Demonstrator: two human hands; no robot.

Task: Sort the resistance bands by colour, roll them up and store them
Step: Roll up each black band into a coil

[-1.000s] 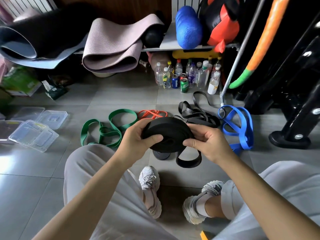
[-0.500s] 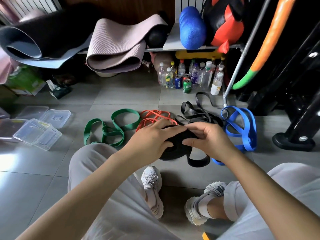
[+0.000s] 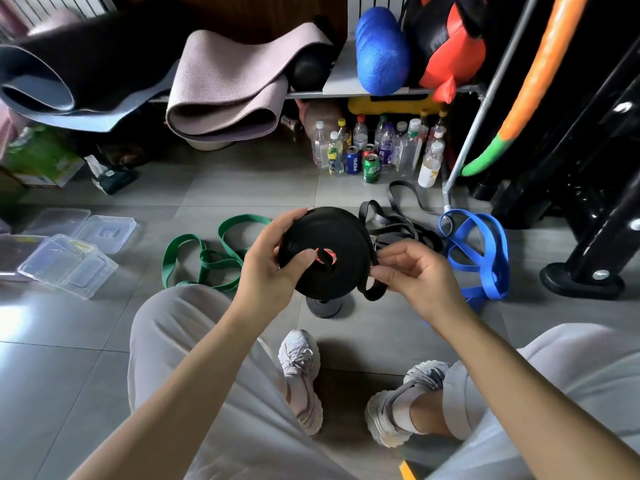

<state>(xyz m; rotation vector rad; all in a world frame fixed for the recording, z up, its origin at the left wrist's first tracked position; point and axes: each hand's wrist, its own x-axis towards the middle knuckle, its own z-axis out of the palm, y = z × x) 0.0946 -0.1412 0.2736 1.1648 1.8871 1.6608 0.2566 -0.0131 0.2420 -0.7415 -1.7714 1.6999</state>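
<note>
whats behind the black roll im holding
Through the black roll's hole a bit of orange-red strip shows; the rest is covered. Below, a smaller roll on the floor peeks out, its top hidden.

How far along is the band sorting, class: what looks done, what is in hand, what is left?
Done: a small black roll sits on the floor. In hand: the left hand grips a large black roll while the right hand pinches its loose tail. Left: the green band, blue band and loose black bands lie unrolled, and no roll shows in the clear containers.
</note>
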